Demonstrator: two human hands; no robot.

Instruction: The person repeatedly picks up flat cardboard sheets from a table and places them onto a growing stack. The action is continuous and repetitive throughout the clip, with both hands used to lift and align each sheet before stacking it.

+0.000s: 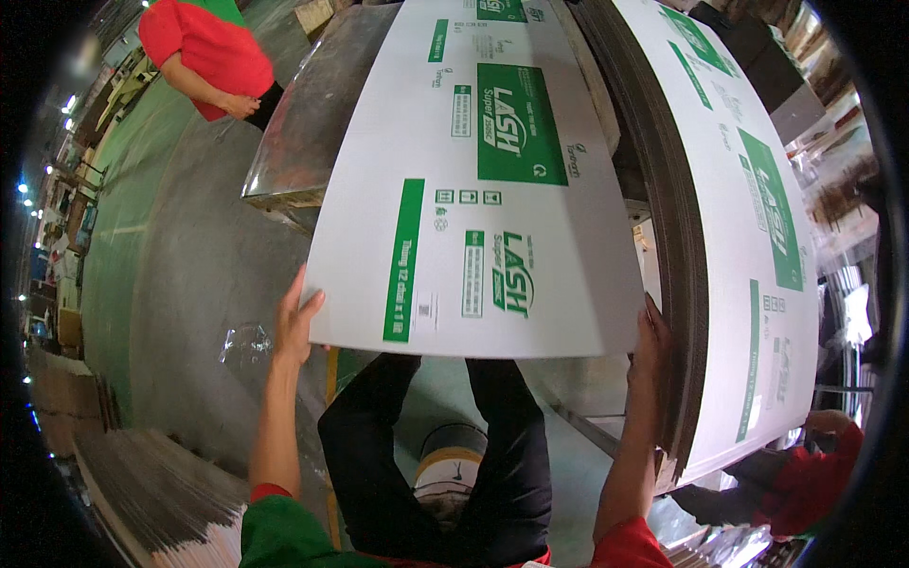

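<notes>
A large white cardboard sheet (559, 284) with green printed panels stretches away from me over a metal-topped table (317, 104). At its near left corner my left hand (297, 317) grips the side edge, thumb on top. My right hand (649, 333) is closed on the opposite edge by the near right corner, its fingers partly hidden and close to the neighbouring stack. The near edge of the sheet hangs above my lap, past the table's end.
On the right stands a tall stack of similar printed sheets (684, 284). Flat cardboard (161, 502) is piled at lower left. A person in red (213, 57) stands at upper left, another red sleeve (819, 483) shows at lower right. A bucket (450, 464) sits between my legs.
</notes>
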